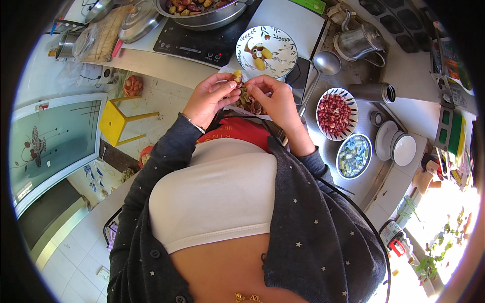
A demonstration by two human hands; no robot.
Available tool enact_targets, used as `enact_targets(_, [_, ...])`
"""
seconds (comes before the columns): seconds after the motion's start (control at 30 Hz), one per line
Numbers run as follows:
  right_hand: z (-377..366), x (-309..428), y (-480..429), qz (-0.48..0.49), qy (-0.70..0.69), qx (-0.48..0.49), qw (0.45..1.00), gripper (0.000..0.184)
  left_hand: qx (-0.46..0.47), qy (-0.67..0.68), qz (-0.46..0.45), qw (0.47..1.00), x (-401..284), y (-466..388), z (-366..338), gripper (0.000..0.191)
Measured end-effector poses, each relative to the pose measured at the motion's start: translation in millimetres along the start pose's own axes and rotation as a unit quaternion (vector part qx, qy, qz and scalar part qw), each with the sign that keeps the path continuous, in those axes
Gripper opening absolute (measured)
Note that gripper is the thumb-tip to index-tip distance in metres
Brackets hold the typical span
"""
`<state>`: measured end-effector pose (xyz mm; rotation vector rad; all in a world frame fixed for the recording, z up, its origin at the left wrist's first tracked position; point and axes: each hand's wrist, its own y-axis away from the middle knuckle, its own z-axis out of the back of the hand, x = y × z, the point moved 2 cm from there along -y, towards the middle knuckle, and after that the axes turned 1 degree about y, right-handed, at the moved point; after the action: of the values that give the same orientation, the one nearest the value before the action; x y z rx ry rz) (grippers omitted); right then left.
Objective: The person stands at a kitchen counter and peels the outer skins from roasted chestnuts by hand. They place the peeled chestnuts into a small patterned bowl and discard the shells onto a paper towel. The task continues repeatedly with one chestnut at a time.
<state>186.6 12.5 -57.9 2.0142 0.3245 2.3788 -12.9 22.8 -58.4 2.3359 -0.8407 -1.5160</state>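
Observation:
Between the thumb and fingers of my left hand (216,92) is a small sweet potato (238,75), its top bare and yellow and its lower part in reddish skin. My right hand (273,94) is close beside it with bent fingers, the fingertips at its skin side; whether they pinch a bit of peel is too small to tell. Below both hands lies a heap of peelings (250,103) on white plastic, partly covered by the hands. Just beyond is a leaf-patterned plate (282,62) bearing peeled yellow pieces (260,64) and some brown scraps.
A steamer pot (212,21) of unpeeled sweet potatoes stands on the black induction cooker (182,41). To the right are a ladle (326,62), a bowl of red chopped pieces (336,115), a bowl of wrapped pieces (354,157) and a metal kettle (358,41). A yellow stool (115,123) stands left.

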Motion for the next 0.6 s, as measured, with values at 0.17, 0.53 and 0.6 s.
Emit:
enact_targets(0.17, [-6,1,-4,-0.012,-0.095,-0.014,0.995,0.018,-0.009,-0.041,-0.031,0.999,-3,3,-9,0.027])
enact_targets(0.53, [-12,4,-3,-0.011,-0.076,-0.055,0.996,0.017,-0.028,-0.156,-0.161,0.974,1,0,-10,0.022])
enact_targets(0.6, [-13,9,-1,-0.005,-0.043,-0.070,0.997,0.017,-0.030,-0.157,-0.170,0.972,0,0,-12,0.022])
